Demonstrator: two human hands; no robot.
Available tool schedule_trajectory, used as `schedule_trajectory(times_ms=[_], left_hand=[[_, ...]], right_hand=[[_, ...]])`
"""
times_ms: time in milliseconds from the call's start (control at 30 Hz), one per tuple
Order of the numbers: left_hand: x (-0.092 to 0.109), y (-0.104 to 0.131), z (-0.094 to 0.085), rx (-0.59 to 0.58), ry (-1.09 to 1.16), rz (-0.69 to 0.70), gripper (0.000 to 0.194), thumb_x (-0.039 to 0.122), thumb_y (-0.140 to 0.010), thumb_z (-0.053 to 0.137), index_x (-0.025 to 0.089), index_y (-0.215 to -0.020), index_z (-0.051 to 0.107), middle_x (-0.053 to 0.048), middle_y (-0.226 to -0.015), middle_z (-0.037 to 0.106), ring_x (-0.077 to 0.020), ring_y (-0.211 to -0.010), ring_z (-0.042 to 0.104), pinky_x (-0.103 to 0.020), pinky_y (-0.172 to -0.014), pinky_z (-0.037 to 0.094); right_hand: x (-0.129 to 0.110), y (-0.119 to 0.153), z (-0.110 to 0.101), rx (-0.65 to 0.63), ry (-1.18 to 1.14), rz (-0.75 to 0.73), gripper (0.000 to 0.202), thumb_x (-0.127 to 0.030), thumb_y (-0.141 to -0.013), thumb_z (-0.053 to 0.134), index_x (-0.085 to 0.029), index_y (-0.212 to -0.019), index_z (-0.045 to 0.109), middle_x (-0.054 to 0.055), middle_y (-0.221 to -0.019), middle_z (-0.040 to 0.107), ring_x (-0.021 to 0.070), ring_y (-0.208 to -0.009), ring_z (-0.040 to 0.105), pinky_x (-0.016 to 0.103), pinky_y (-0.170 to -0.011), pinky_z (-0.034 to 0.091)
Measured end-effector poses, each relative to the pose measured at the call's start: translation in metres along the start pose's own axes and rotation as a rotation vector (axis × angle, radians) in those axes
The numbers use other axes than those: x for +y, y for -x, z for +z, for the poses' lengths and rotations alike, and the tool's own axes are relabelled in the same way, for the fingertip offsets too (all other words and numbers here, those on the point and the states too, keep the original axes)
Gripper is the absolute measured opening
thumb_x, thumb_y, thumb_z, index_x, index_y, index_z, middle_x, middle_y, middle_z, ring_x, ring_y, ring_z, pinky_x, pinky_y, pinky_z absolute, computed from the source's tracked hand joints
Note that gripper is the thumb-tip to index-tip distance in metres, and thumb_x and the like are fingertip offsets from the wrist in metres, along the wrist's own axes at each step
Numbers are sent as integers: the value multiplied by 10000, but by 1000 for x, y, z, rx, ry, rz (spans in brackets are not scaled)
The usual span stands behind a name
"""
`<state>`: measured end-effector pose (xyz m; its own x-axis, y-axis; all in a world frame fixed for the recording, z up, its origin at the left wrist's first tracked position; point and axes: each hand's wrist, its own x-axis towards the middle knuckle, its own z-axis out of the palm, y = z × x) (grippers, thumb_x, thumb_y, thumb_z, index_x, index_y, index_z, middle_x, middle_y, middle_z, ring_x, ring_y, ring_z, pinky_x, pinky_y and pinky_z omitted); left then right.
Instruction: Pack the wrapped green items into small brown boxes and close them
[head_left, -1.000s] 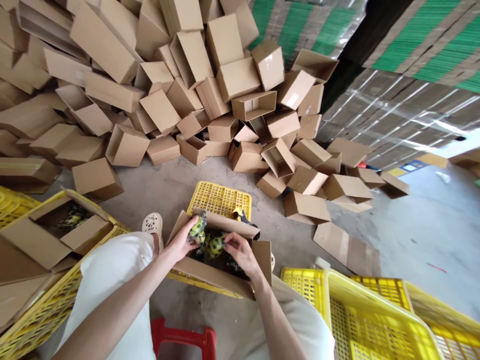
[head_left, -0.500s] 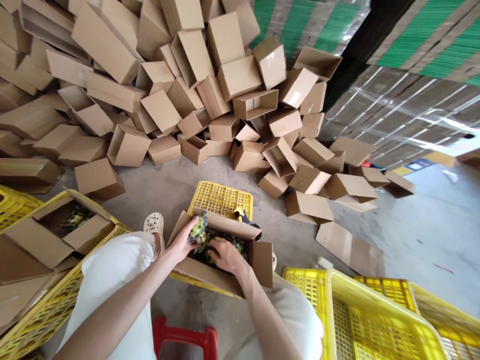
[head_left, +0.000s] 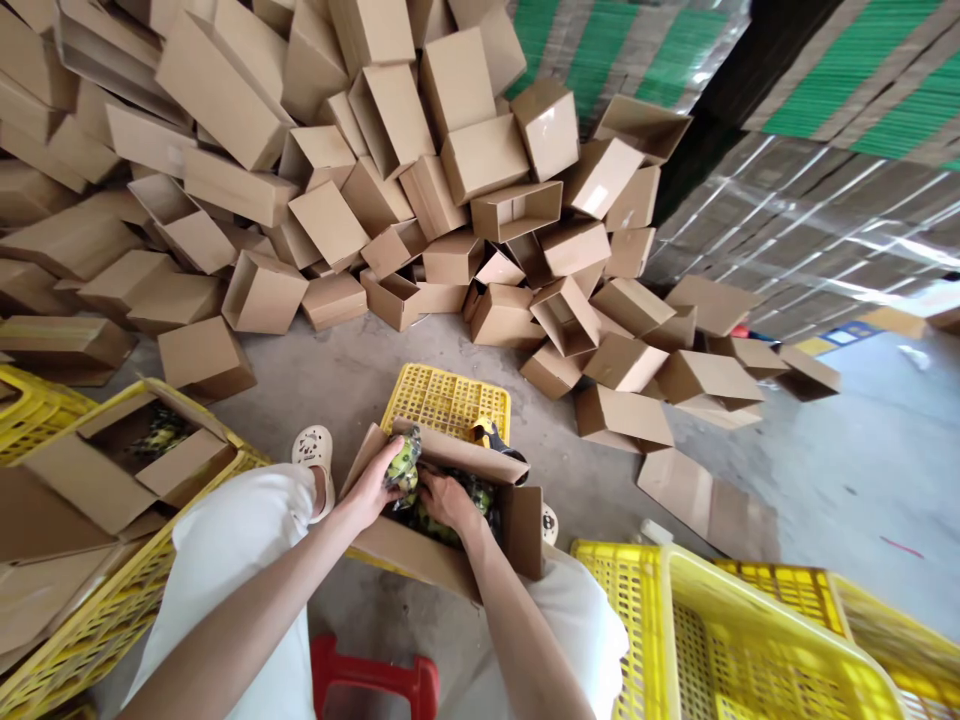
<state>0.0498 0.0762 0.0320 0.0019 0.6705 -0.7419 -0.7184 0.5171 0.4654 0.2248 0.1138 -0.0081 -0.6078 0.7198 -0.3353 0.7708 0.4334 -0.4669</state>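
Observation:
My left hand [head_left: 375,478] is closed around a clear plastic bag of green fruit [head_left: 406,462], holding it at the left end of an open cardboard box [head_left: 420,550]. The kind of fruit is too small to tell. My right hand [head_left: 448,500] reaches down into the box beside that bag, its fingers curled and their tips hidden among more bagged fruit [head_left: 480,492]. Beneath the box is an upturned yellow crate [head_left: 442,398]. A yellow and black tape dispenser [head_left: 489,434] lies on the crate, against the box's far flap.
Empty cardboard boxes [head_left: 330,225] lie heaped across the floor ahead. At left, a yellow crate [head_left: 142,575] carries another open box [head_left: 82,480] with bagged fruit inside. More yellow crates [head_left: 667,600] stand at right. A red stool [head_left: 375,675] is below me, between my legs.
My right hand has shifted left inside the box, nearer the bag in my left hand, and its fingers look more drawn in. My left hand keeps its hold. The view has shifted slightly.

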Motion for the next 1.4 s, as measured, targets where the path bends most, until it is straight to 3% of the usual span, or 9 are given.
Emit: schedule_trajectory(times_ms=[200,333,500,600,833,1000,1167,1300,1400], left_hand=[[-1,-5,-2,-2,12,-7,336,466,-970,735,183,-1151,735,-65,-910,786,-191,-745,717,-252,-595,534],[-2,-6,-3,15,21,-2,308,439,-976,732,174,-1132,732,-67,-905,783,-194,-764,733,-243,-593,541],[-2,-2,0,27,15,36,307,437,-963,746,181,-1130,723,-50,-897,775,-181,-727,724,-233,-555,526],[-2,4,3,40,-15,40,282,422,-1005,688,176,-1137,725,-47,-885,771,-167,-702,705,-233,-553,525],[-1,10,8,68,-55,34,282,426,-1041,632,174,-1120,727,-47,-856,766,-154,-674,687,-242,-583,556],[4,10,6,28,-3,28,319,472,-992,700,179,-1114,726,-58,-856,772,-169,-672,701,-246,-569,556],[8,8,1,70,26,66,367,528,-1005,646,186,-1112,725,-76,-869,787,-213,-690,725,-287,-560,561],[0,3,-6,41,-166,163,184,275,-885,801,210,-1056,780,-59,-922,809,-226,-897,763,-250,-686,580],[-6,-3,-9,-48,-281,201,275,57,-753,827,223,-972,804,-53,-970,822,-230,-967,761,-229,-740,577]], right_hand=[[-2,9,-6,131,-7,186,288,-277,-1015,590,-218,-1185,815,121,-1187,832,295,-1158,761,361,-1045,547],[2,15,-10,226,-93,152,348,-213,-1015,559,-213,-1293,767,101,-1300,793,258,-1244,708,349,-1133,500],[-6,17,-3,85,-58,132,501,-419,-1023,605,-273,-1502,637,112,-1529,661,363,-1439,515,522,-1191,439],[-13,13,0,28,-86,194,487,-417,-998,632,-347,-1479,652,60,-1596,609,386,-1483,467,571,-1171,442],[-16,8,0,258,-414,312,320,-168,-911,593,-246,-1031,879,82,-1172,847,278,-1175,764,334,-1065,554],[-13,23,-15,403,-593,375,301,-259,-885,592,-242,-988,875,40,-1040,867,274,-1019,805,344,-938,615],[-2,50,-38,591,-1275,418,235,-438,-713,830,-213,-779,826,59,-867,832,261,-877,760,372,-840,616],[6,65,-52,543,-1588,448,248,-403,-638,873,-204,-737,762,48,-834,783,210,-803,719,358,-765,627],[5,69,-54,480,-1615,469,283,-419,-636,885,-212,-782,759,35,-866,775,198,-815,712,335,-735,620]])
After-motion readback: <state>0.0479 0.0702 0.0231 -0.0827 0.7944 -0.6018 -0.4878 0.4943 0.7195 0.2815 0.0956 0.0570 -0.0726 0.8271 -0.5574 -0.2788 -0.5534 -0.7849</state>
